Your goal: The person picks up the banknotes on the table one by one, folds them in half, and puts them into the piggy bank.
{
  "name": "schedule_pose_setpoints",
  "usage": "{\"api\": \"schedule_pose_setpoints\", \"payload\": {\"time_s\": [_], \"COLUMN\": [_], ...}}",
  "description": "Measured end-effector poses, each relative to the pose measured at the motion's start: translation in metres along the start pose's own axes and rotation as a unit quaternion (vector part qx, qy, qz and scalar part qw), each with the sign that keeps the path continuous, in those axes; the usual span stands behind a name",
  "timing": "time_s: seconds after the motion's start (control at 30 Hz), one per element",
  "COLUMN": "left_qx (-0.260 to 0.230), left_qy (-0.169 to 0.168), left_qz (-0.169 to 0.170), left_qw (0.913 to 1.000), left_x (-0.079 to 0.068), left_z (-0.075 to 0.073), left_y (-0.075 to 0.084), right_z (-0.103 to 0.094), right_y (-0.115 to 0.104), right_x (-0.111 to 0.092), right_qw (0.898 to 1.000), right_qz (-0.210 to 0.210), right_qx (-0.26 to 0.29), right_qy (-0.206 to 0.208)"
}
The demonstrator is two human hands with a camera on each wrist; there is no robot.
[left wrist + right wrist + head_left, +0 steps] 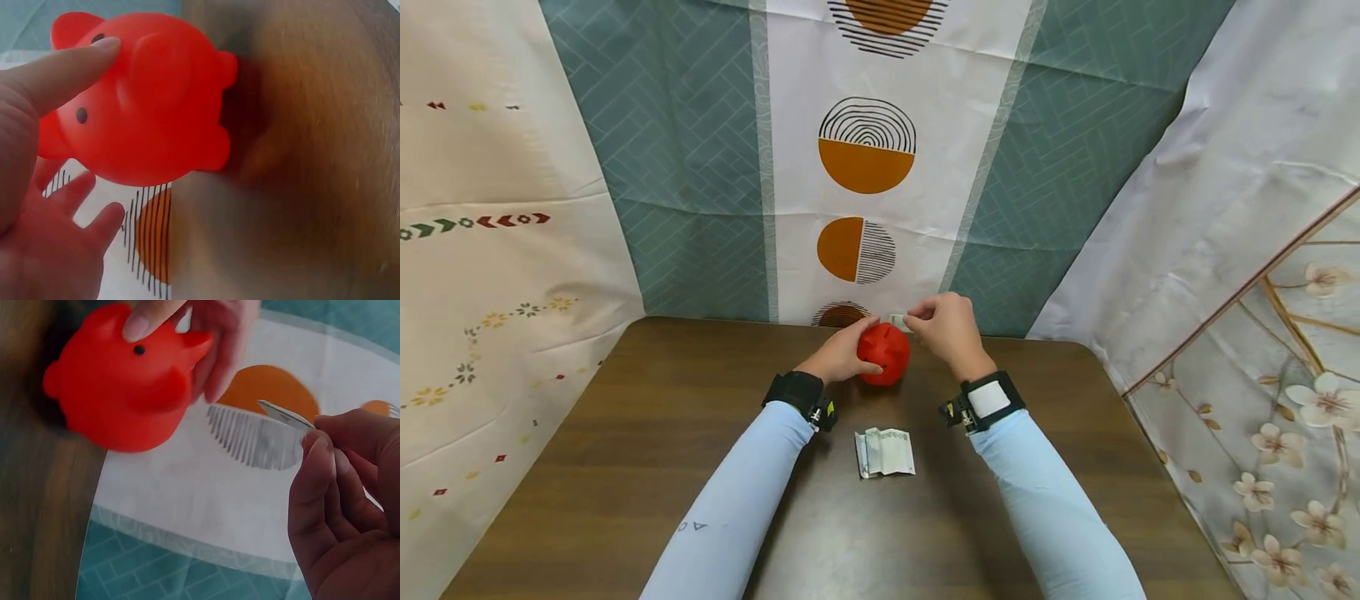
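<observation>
A red piggy bank (886,354) with black dot eyes stands near the table's far edge. My left hand (841,354) grips it from the left, the thumb (75,69) across its face and the other fingers behind its head. My right hand (951,329) is raised just right of the bank and pinches a small folded banknote (284,414) between thumb and fingertips. The note is apart from the bank in the right wrist view. Nearer to me, between my forearms, more folded banknotes (886,452) lie on the table.
The dark brown wooden table (647,467) ends just behind the piggy bank. A patterned cloth (868,242) with orange circles and green panels hangs beyond that edge. Pale printed cloths hang on the left (490,333) and, with flowers, on the right (1285,433).
</observation>
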State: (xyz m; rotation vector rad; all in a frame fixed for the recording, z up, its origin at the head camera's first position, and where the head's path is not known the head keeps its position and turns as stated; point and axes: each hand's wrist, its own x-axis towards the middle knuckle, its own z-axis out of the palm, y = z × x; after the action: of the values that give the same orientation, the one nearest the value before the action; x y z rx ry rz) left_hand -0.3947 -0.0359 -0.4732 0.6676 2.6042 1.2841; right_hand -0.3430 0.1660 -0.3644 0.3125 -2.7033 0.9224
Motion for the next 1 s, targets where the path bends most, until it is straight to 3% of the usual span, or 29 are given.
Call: {"api": "schedule_pose_setpoints", "payload": {"time_s": [0.13, 0.37, 0.57, 0.8, 1.0], "left_qx": [-0.009, 0.012, 0.016, 0.016, 0.021], "left_qy": [0.04, 0.096, 0.101, 0.096, 0.096], "left_qz": [-0.007, -0.002, -0.001, -0.004, -0.005], "left_qw": [0.9991, 0.9953, 0.9947, 0.9953, 0.9952], "left_x": [0.0, -0.003, -0.006, -0.006, -0.005], "left_z": [0.01, 0.025, 0.023, 0.022, 0.023], "left_y": [-0.002, 0.002, 0.004, 0.005, 0.006], "right_z": [0.009, 0.019, 0.025, 0.029, 0.036], "right_y": [0.0, -0.008, -0.016, -0.01, -0.004], "right_x": [0.015, 0.027, 0.03, 0.031, 0.032], "right_qw": [0.999, 0.994, 0.991, 0.99, 0.991], "right_qz": [0.019, 0.059, 0.09, 0.087, 0.092], "right_qx": [-0.039, -0.054, -0.065, -0.08, -0.054], "right_qy": [-0.029, -0.072, -0.076, -0.079, -0.085]}}
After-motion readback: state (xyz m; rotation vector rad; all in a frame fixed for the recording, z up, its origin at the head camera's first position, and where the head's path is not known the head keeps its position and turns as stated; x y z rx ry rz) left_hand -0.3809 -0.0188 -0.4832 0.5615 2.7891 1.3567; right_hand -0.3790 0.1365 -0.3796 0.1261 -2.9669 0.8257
